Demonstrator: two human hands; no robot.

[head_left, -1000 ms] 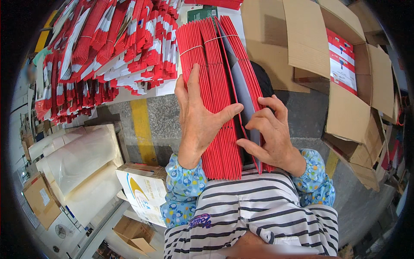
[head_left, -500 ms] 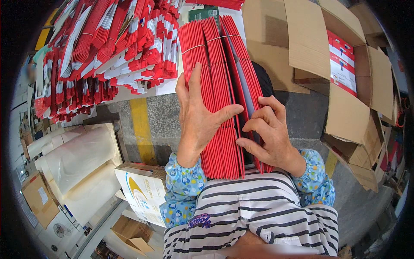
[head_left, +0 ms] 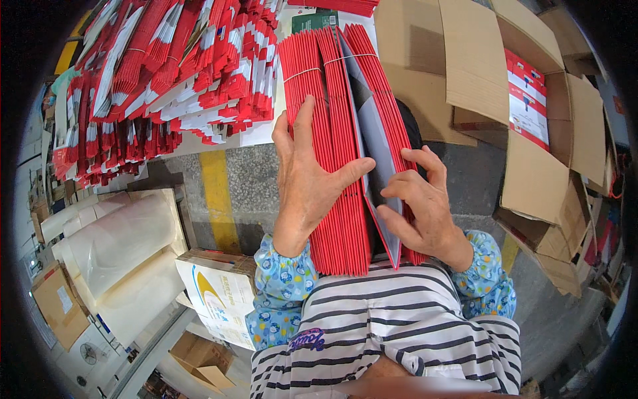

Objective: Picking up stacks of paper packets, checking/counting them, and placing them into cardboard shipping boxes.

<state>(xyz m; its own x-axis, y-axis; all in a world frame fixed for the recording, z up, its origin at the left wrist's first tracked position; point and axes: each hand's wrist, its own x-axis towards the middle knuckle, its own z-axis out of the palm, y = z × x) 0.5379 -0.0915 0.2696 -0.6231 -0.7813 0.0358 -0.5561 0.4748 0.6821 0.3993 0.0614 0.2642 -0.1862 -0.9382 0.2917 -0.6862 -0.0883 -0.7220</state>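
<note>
Flat-folded red cartons (head_left: 342, 233) stand on edge in a long bundle in front of me, with bands across their far part. My left hand (head_left: 299, 189) lies over the bundle's left side, fingers stretched and thumb pointing right. A gap parts the bundle from a narrower group of red cartons (head_left: 385, 110) on the right. In this gap a loose carton's grey-white face (head_left: 379, 149) shows. My right hand (head_left: 425, 206) is over the right group, its fingers bent and apart near the loose carton; I see nothing gripped in it.
A big heap of red and white folded cartons (head_left: 199, 73) covers the table at the far left. An open cardboard box (head_left: 538, 166) holding red and white packages stands to the right. At the left are pale sheets (head_left: 119, 246) and a white printed carton (head_left: 216, 299).
The gap between the red cartons has widened, and more of the loose carton's grey-white face shows. My right hand's fingers have spread and shifted slightly right. My left hand has hardly moved.
</note>
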